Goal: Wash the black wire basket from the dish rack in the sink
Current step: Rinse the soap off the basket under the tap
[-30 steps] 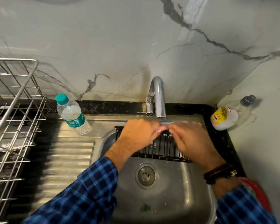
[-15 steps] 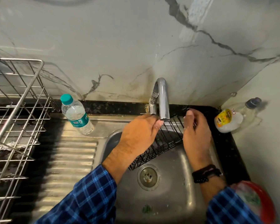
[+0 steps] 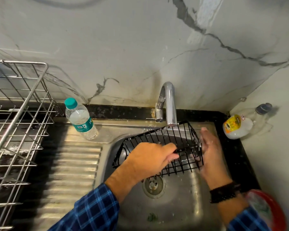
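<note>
Dish rack [image 3: 15,124] idle at nine o'clock, water bottle [image 3: 81,119] beside it. Left hand [image 3: 150,159] is clamped on the black wire basket [image 3: 165,150], held tilted over the sink [image 3: 187,200], long axis running eight to two under the tap [image 3: 169,104]. Right hand [image 3: 210,152], fingers flat and open, rubs its three o'clock end.

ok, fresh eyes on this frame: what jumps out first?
The black wire basket, held tilted over the steel sink right under the tap. The left hand grips its near rim while the right hand presses flat against its right end. After that, the teal-capped water bottle standing on the back left of the drainboard, beside the silver dish rack at far left.
</note>
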